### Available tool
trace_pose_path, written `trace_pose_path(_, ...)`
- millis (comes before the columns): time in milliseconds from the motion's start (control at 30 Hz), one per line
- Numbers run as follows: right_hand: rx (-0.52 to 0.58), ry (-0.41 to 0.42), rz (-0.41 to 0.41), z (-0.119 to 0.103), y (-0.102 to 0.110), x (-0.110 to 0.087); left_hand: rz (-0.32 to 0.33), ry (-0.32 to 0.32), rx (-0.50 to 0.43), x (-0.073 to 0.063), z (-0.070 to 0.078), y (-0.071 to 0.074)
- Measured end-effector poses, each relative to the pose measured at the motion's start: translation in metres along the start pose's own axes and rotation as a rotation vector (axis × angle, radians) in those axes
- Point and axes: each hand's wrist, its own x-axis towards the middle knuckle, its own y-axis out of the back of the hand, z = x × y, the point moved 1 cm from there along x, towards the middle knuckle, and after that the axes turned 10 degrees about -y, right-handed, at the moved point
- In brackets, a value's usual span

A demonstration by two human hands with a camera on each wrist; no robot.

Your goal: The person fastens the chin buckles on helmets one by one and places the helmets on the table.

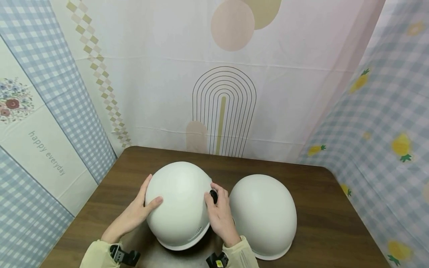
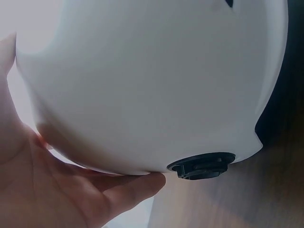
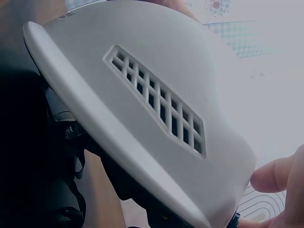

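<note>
A white helmet (image 1: 181, 201), tilted on the table, is between the two hands. My left hand (image 1: 137, 210) holds its left side, thumb on the shell and fingers around the far side. In the left wrist view, a fingertip lies beside a round black fitting (image 2: 202, 166) on the shell. At the opposite side my right hand (image 1: 221, 217) grips the helmet around another black fitting (image 1: 213, 196). A slotted vent (image 3: 159, 102) and dark straps (image 3: 78, 156) under the rim show in the right wrist view. The helmet's inside is mostly hidden.
A second white helmet (image 1: 264, 216) stands dome up on the brown wooden table (image 1: 321, 219), close to the right hand. Patterned cloths (image 1: 161, 93) hang behind the table and along both sides. Black camera mounts (image 1: 124, 256) are strapped to the wrists.
</note>
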Motion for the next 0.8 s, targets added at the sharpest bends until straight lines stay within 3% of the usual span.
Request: trace_pose_path(800,-0.044,-0.042,-0.002,0.0032,-0.0028,0.0017,0.015,-0.019,0.027,-0.0001,0.0020,-0.0025)
